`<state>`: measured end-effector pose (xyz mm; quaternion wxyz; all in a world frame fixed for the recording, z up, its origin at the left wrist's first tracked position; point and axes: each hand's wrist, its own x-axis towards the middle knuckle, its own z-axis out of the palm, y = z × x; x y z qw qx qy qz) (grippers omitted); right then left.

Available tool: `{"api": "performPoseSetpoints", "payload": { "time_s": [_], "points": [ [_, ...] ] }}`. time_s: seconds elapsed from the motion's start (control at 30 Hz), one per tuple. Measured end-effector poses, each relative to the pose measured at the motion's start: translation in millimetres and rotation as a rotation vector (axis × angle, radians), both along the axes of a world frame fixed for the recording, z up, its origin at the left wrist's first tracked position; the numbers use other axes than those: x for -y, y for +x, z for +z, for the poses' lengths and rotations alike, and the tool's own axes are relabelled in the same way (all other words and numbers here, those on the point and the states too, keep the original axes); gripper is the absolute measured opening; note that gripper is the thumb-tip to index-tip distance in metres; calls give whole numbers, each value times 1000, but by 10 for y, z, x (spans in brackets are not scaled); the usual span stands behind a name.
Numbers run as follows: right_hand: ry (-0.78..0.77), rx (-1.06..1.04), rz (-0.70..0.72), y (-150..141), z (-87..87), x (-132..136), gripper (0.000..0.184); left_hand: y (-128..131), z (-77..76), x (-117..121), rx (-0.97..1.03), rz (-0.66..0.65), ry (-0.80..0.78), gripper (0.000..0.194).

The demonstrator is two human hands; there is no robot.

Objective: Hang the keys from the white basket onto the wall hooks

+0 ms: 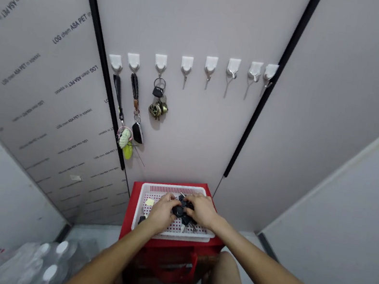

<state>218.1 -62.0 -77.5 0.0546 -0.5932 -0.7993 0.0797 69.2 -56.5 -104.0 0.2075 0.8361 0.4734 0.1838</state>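
Observation:
A white perforated basket (152, 189) sits on a red stool (131, 210) against the wall. Both hands reach into it. My left hand (162, 213) and my right hand (204, 210) are closed together around a dark bunch of keys and fobs (182, 209) over the basket's middle. A small yellow tag (150, 201) lies in the basket's left part. On the wall above runs a row of white hooks (187, 64). Three of them at the left carry key sets: a black strap with a pale and yellow charm (125, 140), a strap with a black fob (137, 130), and a ring with brass bells (157, 107).
The other hooks (233, 66) to the right are bare. Black vertical strips (267, 97) divide the grey wall panels. Wrapped plastic bottles (43, 263) lie on the floor at lower left. My knee (224, 280) shows below the stool.

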Motion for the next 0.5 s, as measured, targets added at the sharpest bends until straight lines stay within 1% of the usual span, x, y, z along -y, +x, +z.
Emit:
{"api": "performPoseSetpoints", "payload": {
  "time_s": [0.1,0.13,0.2,0.27,0.3,0.37,0.4,0.43,0.47,0.5],
  "points": [
    [23,-5,-7,1,-37,32,28,7,24,17,59,-72,16,19],
    [37,0,-22,-6,-45,36,28,4,30,18,101,-68,5,15],
    [72,7,-60,-31,-9,36,26,-12,43,3,242,0,-14,10],
    [111,-40,-51,-62,137,47,24,-42,75,-35,438,127,-57,7],
    [141,-102,-6,-77,247,72,23,-63,102,-60,536,187,-96,6],
    [216,-277,157,-102,472,191,24,-117,188,-115,707,259,-195,3],
    [272,-370,247,-110,544,296,26,-150,244,-140,771,265,-242,1],
    [321,-413,307,-113,558,432,25,-183,308,-162,820,263,-279,1],
    [369,-431,323,-113,496,596,26,-216,375,-179,855,259,-307,2],
    [403,-416,299,-111,342,782,26,-245,443,-192,882,263,-326,3]
  ]
}}
